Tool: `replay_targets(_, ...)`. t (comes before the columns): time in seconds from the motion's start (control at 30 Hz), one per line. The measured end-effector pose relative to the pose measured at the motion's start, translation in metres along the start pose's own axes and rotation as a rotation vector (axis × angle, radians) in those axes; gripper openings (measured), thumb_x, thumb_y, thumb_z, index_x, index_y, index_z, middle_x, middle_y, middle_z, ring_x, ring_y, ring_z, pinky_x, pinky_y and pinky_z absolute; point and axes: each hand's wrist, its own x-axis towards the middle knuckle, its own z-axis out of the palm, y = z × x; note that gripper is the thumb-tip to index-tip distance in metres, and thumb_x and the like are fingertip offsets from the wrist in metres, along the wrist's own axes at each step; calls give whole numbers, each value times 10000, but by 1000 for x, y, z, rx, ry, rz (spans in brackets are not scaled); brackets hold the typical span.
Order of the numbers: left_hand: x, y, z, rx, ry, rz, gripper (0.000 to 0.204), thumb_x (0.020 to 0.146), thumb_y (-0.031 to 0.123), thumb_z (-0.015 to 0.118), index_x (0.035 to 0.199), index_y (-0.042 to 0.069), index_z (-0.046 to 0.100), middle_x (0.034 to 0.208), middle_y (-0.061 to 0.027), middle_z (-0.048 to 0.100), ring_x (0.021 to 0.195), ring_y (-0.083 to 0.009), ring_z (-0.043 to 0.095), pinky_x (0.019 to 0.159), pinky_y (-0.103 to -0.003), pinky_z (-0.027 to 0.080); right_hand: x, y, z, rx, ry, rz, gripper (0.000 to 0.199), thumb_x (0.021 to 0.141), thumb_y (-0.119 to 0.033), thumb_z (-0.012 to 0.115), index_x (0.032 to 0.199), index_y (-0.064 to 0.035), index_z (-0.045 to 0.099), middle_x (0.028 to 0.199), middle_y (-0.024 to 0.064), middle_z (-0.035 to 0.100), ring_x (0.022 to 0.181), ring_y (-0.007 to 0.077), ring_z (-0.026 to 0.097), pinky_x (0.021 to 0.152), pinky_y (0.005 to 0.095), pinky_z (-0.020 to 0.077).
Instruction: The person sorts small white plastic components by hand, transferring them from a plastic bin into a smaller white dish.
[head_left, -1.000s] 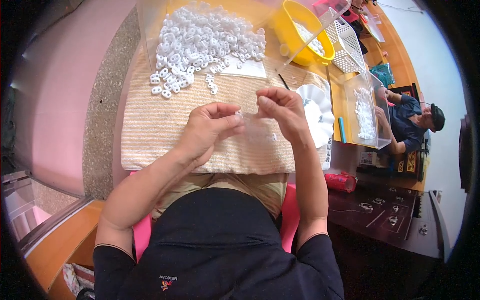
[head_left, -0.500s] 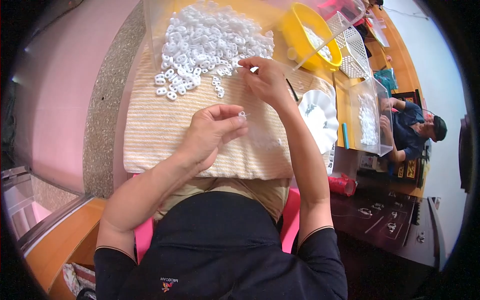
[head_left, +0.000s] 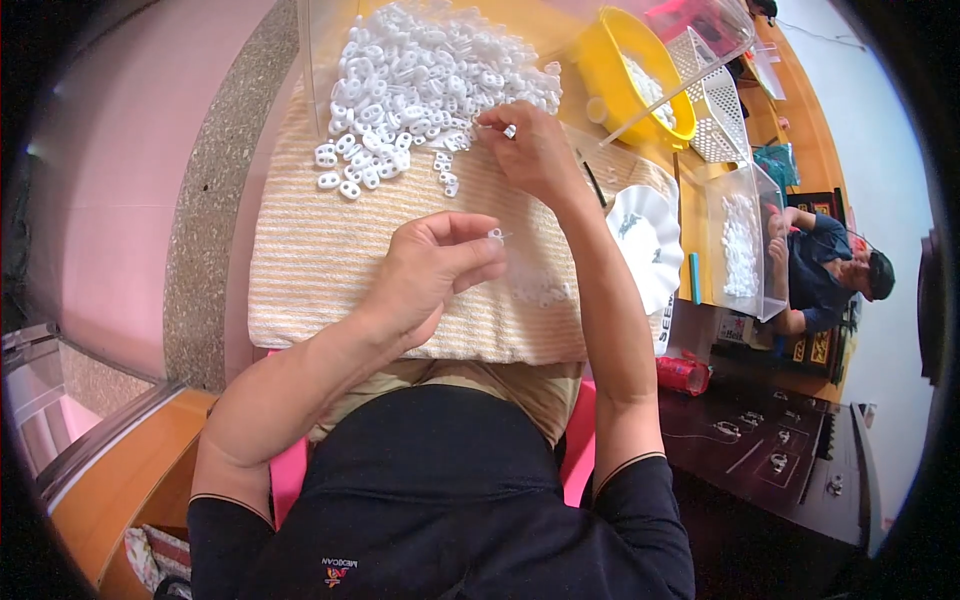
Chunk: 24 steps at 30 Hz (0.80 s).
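A big heap of small white plastic rings (head_left: 420, 80) lies at the far end of a striped beige cloth (head_left: 330, 250). My right hand (head_left: 535, 150) reaches to the near edge of that heap and pinches one white piece (head_left: 509, 130) between its fingertips. Closer to my body, my left hand (head_left: 435, 270) hovers over the cloth and holds a tiny white piece (head_left: 495, 235) between thumb and forefinger. A faint cluster of joined white pieces (head_left: 535, 285) rests on the cloth just right of my left hand.
A yellow bowl (head_left: 615, 75), a white mesh basket (head_left: 715, 95), a white scalloped plate (head_left: 645, 240) and a clear box of white parts (head_left: 740, 245) stand to the right. Another person (head_left: 830, 270) sits at the right edge. A red can (head_left: 685, 375) lies beside my right elbow.
My right hand left my left hand, stretched forward to the heap and took hold of a white piece. My left hand stayed over the cloth, still pinching its small piece.
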Motion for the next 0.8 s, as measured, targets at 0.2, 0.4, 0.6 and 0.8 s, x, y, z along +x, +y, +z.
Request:
replay_targets(0.2, 0, -1, -1, 3, -4, 1, 180, 860, -9, 642, 1034, -24, 600, 920, -107, 653, 833, -170, 659, 788, -288, 580, -4, 1, -6, -131, -31, -51, 170, 819, -104, 648, 964, -30, 698, 932, 168, 665, 860, 322, 643, 758, 374, 505)
replay_targets(0.4, 0, -2, -2, 8, -8, 2, 178, 859, -7, 645, 1031, -21, 602, 914, -99, 654, 820, -164, 659, 781, -283, 581, -9, -6, -10, -98, -49, 28, 183, 813, -106, 646, 966, -18, 693, 946, 175, 670, 847, 326, 649, 766, 375, 504)
replay_targets(0.6, 0, -2, -1, 23, -17, 6, 176, 857, -5, 648, 1027, -18, 606, 903, -92, 655, 806, -158, 659, 768, -274, 581, -12, -9, -17, -116, -77, 107, 210, 806, -169, 623, 927, -12, 691, 893, 224, 661, 878, 383, 630, 790, 438, 494)
replay_targets(0.8, 0, -3, -2, 21, -18, 18, 175, 854, -7, 652, 1024, -19, 609, 891, -89, 656, 790, -155, 660, 759, -274, 583, -14, -14, -20, -154, -154, 100, 226, 829, -172, 649, 969, 2, 681, 948, 170, 671, 855, 309, 645, 759, 373, 493)
